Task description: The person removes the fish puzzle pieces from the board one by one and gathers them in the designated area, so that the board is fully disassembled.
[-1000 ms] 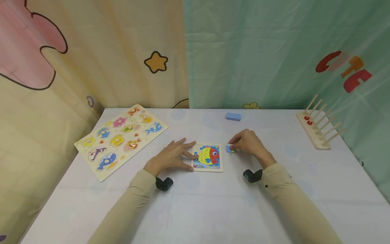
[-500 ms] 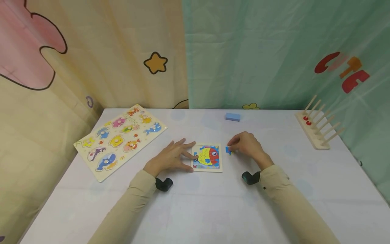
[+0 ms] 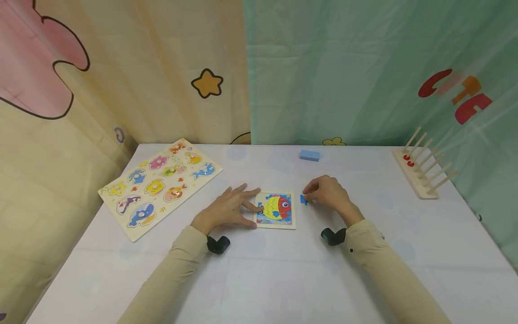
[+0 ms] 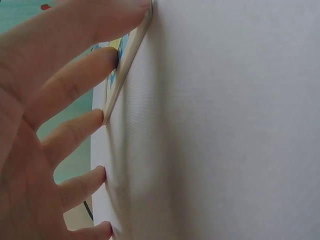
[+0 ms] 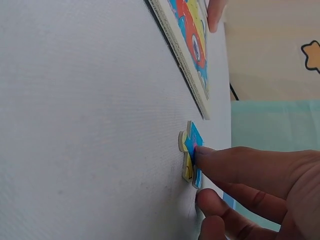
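Observation:
A small square fish jigsaw puzzle (image 3: 278,209) in a pale wooden frame lies on the table in the middle of the head view. On its left side rests my left hand (image 3: 230,208), fingers spread; the index finger and thumb touch the board and one fingertip lies on the picture. Right of the frame, my right hand (image 3: 327,192) pinches a loose jigsaw piece (image 5: 192,155), blue with yellow parts. The right wrist view shows the thumb on the piece's printed face, with part of the piece hidden behind it. A gap separates piece and frame.
A large wooden peg puzzle (image 3: 162,184) with sea animals lies at the left. Behind my right hand is a blue block (image 3: 309,155). A wooden peg rack (image 3: 422,186) with red beads stands at the far right. Curtains (image 3: 344,76) hang behind the table.
My right hand has shifted slightly towards me, and the jigsaw piece in its fingers has turned a little. The left hand and the fish puzzle have stayed put.

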Available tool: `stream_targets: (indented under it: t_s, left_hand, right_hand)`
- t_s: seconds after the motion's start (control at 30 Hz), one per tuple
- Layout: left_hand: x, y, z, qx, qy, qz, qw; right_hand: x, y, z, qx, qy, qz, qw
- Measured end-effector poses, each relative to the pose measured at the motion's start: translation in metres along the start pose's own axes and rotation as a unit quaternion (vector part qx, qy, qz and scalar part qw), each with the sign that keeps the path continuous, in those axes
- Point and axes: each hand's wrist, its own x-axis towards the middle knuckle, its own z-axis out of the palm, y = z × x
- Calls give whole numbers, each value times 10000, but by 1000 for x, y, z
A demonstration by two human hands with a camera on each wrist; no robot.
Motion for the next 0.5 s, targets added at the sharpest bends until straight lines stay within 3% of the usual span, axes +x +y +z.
stream_targets:
  t_s: [0.1,0.3,0.5]
  left_hand:
    - [0,0,0,20,-32,-19,10000]
    - [0,-1,-1,-1,-40,0,10000]
    - [1,-1,-1,-26,-67,-3,10000]
  right_hand:
    - [0,0,0,25,112,-33,9999]
    - [2,-5,7,404,782,-315,9956]
    - [8,-20,19,634,395,-773,9942]
